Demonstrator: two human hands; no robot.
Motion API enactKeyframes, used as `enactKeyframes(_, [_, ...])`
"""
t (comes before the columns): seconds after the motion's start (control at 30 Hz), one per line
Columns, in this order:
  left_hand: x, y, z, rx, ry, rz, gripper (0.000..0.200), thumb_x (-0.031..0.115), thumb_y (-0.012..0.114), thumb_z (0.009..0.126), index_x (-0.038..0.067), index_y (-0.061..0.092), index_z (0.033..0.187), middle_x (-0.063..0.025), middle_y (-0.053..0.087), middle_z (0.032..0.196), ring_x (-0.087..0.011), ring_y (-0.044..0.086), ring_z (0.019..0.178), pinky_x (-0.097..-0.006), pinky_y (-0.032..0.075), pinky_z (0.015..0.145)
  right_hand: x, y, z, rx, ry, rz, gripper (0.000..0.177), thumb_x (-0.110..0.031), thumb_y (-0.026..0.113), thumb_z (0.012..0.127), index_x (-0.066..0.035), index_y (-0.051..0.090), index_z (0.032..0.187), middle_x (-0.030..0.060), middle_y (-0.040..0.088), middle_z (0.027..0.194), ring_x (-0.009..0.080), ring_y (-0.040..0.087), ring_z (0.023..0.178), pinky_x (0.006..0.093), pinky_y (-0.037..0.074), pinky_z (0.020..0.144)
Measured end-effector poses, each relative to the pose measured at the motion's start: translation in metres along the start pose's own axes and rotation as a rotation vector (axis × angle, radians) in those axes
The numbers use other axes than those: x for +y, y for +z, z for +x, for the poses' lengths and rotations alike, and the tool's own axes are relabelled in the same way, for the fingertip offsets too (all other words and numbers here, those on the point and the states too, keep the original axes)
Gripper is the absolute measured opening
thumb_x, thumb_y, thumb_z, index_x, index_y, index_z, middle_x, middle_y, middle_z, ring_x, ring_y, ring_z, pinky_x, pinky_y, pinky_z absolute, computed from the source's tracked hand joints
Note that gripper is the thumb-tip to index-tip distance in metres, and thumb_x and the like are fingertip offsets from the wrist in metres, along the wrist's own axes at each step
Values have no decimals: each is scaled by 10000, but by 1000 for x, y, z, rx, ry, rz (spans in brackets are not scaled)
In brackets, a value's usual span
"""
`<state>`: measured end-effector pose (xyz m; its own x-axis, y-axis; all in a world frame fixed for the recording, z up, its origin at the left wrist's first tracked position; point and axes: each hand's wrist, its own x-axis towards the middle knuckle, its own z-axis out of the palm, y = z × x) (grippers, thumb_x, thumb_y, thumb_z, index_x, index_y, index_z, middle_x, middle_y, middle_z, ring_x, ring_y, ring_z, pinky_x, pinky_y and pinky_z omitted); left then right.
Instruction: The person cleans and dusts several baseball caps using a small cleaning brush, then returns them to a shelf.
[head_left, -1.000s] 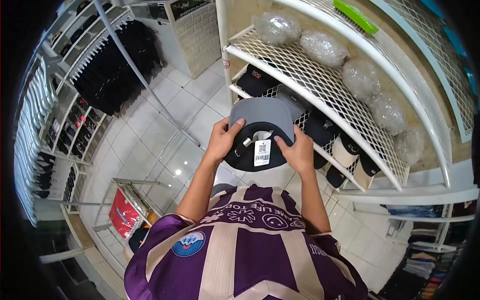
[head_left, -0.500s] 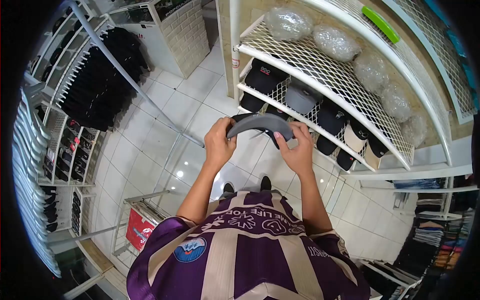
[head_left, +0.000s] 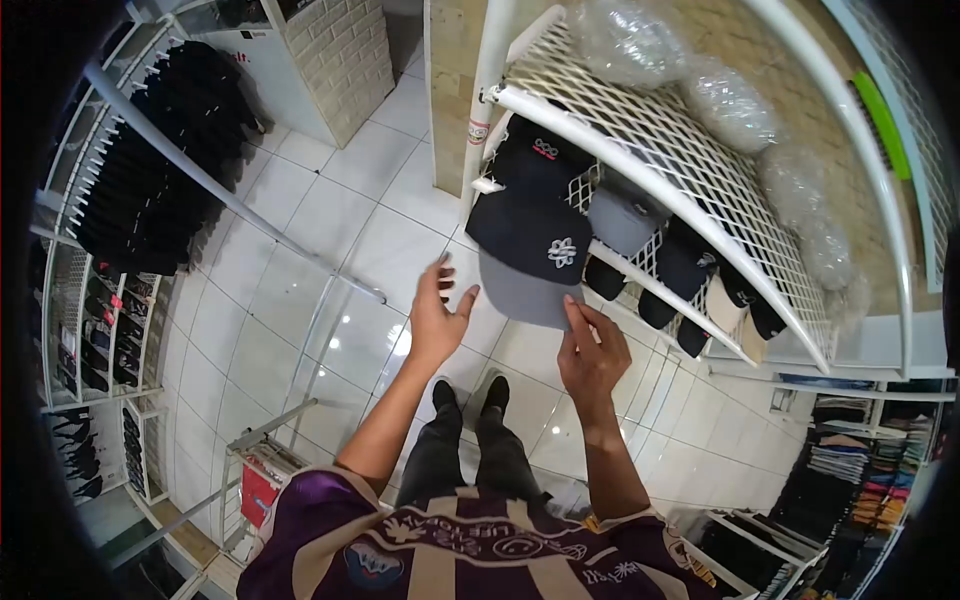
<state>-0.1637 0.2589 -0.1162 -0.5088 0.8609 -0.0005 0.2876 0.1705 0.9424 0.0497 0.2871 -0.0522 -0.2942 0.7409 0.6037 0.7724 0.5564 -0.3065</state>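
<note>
A baseball cap [head_left: 536, 252] with a black crown, a white emblem and a grey brim is at the left end of the lower mesh shelf, brim toward me. My right hand [head_left: 592, 345] pinches the right edge of that brim between thumb and fingers. Just left of the brim, my left hand [head_left: 440, 316] holds nothing, its fingers and thumb apart. Behind the held cap sits a black cap [head_left: 540, 160] with a red mark. A grey cap [head_left: 625, 212] lies to its right on the same shelf.
Above the caps runs a white mesh shelf [head_left: 690, 165] carrying clear plastic-wrapped bundles [head_left: 735, 100]. More dark caps [head_left: 672, 265] stand farther right. A rack of black garments [head_left: 165, 150] and a pale metal rail [head_left: 230, 195] are on the left, over white floor tiles [head_left: 355, 255].
The cap has moved forward to the shelf and turned so its crown and emblem show. My left hand has let go of it; my right hand still grips the brim.
</note>
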Motion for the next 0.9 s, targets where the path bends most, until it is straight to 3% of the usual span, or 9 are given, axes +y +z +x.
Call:
enactKeyframes(0.13, [-19,21,17,-217,201,156,402,166,770,877,46,637,1237,-169,651,1141,-335,655,1010,-418,536,866,30,48,17,144,-86,-93,507,86,729,710,-133,773,1166,43,706,975,199,644,758,311,552,671])
enactKeyframes(0.2, [-32,36,36,-216,307,190,448,170,767,885,70,625,1297,-142,656,1106,-290,660,1010,-392,550,804,42,65,36,176,-79,-85,511,73,726,719,-147,770,1179,34,705,994,200,644,777,309,547,674])
enactKeyframes(0.43, [-37,78,108,-226,315,-8,703,202,743,929,182,423,1555,-168,635,1221,-230,672,1005,-332,545,813,83,129,126,327,-187,-132,431,-24,710,784,-170,762,1186,42,695,988,234,664,822,351,568,718])
enactKeyframes(0.47, [-38,84,117,-230,284,-50,698,214,735,940,175,415,1559,-177,634,1243,-212,676,990,-317,539,811,89,137,137,365,-242,-119,413,-51,709,795,-182,762,1183,55,697,986,248,675,840,357,572,731])
enactKeyframes(0.57, [-39,95,135,-274,190,-157,682,235,723,955,153,415,1558,-181,635,1278,-177,677,962,-294,529,812,109,156,166,277,-119,-296,401,-152,709,826,-243,744,1214,108,714,1031,345,688,852,443,569,760])
enactKeyframes(0.67, [-35,98,140,-315,107,-241,652,249,711,967,104,435,1540,-162,639,1293,-150,673,957,-278,522,815,128,156,187,319,-156,-526,352,-222,700,850,-256,725,1200,79,718,987,334,683,862,464,562,749])
enactKeyframes(0.73, [-36,97,144,-316,93,-261,636,253,702,974,71,447,1528,-150,641,1295,-139,671,962,-270,519,813,125,159,185,315,-163,-530,345,-195,697,853,-261,726,1191,66,719,974,327,680,886,451,563,754])
enactKeyframes(0.8, [-36,99,146,-323,64,-378,596,239,690,984,18,476,1495,-118,664,1250,-124,667,964,-261,519,818,120,171,179,228,-125,-389,321,-175,719,787,-193,715,1108,73,690,1010,328,669,897,458,573,780])
enactKeyframes(0.9, [-34,104,149,-304,-5,-445,566,224,684,988,-18,498,1465,-102,690,1187,-131,676,969,-262,538,836,109,195,172,253,-189,-377,344,-149,689,823,-211,703,1161,42,670,1030,286,672,897,430,597,744])
